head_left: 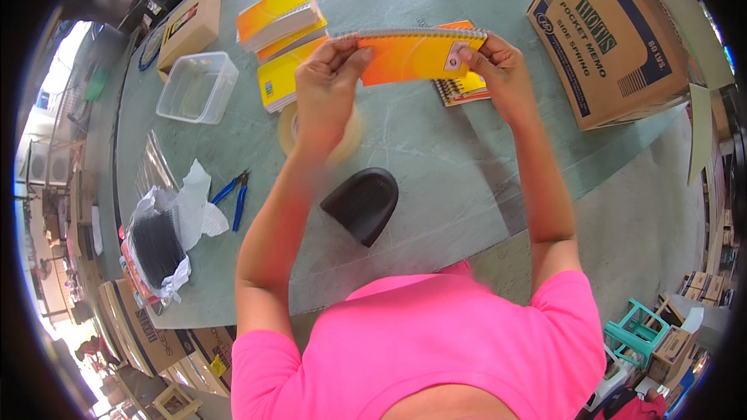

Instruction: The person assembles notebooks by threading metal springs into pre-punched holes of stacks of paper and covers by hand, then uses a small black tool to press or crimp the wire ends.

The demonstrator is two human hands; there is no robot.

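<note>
Between my two hands is an orange and yellow spiral notepad, its wire binding along the far edge. My left hand pinches its left end. At the right end, my right hand grips it with the thumb on the cover. Another spiral notepad lies on the table partly behind it. To the left are stacked yellow and orange notepads, partly hidden by my left hand. A roll of clear tape lies under my left forearm, and a black curved plastic piece rests nearer me.
On the green table a large open cardboard box stands at right. At left are a clear plastic tub, a smaller carton, blue-handled cutters and black wire pieces in torn wrapping. Green stools stand at lower right.
</note>
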